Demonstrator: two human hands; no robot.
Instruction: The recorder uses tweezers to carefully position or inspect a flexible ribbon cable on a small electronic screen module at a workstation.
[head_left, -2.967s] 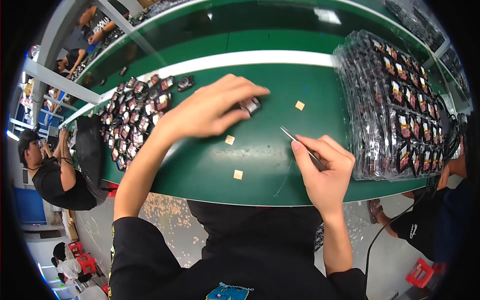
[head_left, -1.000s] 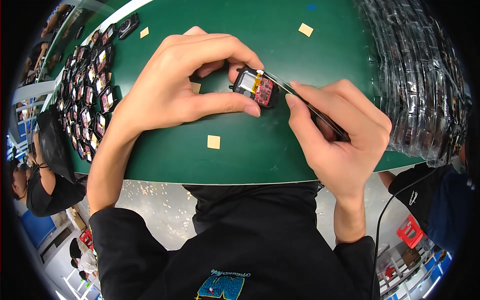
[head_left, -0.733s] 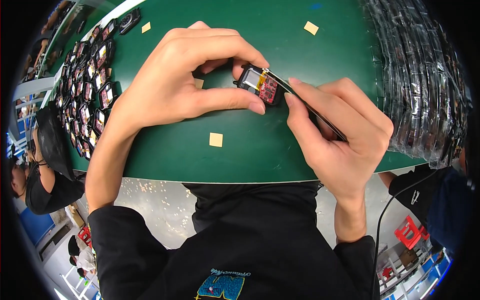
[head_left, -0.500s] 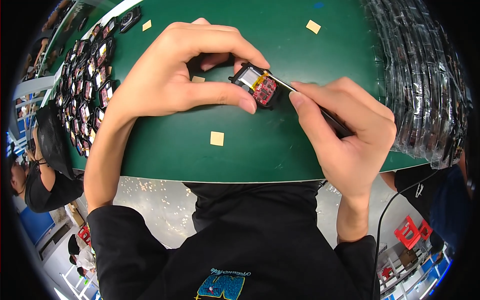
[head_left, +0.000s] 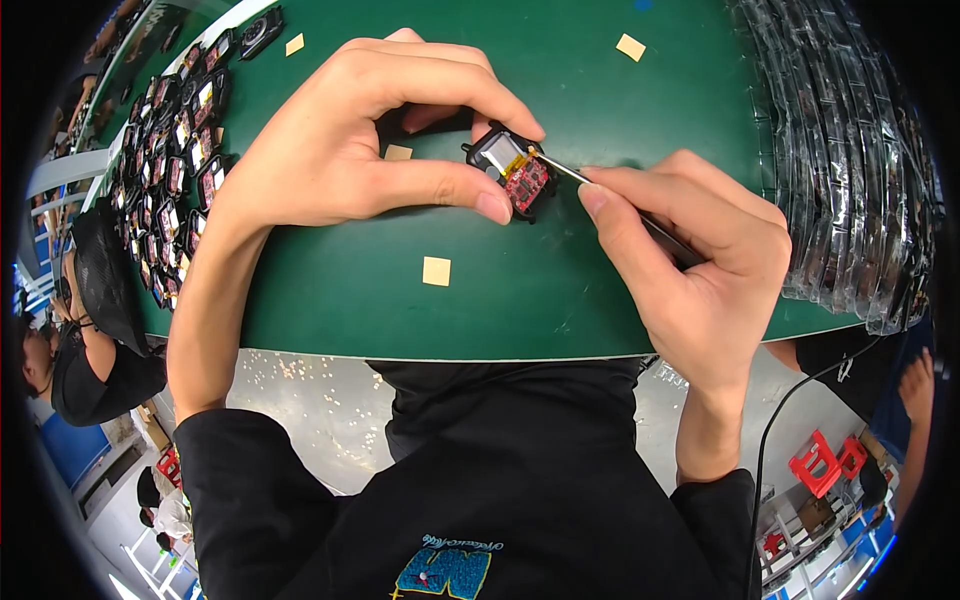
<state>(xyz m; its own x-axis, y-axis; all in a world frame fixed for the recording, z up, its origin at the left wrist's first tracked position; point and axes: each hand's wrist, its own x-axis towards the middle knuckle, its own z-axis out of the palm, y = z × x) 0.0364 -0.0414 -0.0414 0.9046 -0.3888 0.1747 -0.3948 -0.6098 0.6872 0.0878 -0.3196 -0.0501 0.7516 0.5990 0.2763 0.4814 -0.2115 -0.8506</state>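
My left hand (head_left: 370, 140) pinches a small black electronic module (head_left: 508, 172) with a red circuit board and a yellow patch, held just above the green table (head_left: 500, 290). My right hand (head_left: 690, 250) grips thin metal tweezers (head_left: 580, 180), and their tip touches the module's top right edge. Both hands sit close together near the table's front edge.
Small tan squares (head_left: 436, 271) lie scattered on the green surface. Rows of similar black modules (head_left: 170, 160) cover the left of the table. Stacked clear plastic trays (head_left: 850, 170) fill the right side. Another person (head_left: 80, 350) sits at lower left.
Three seconds ago my hands were apart, farther out on the table. They have since come together, with the module in my left fingers and the tweezers' tip on it.
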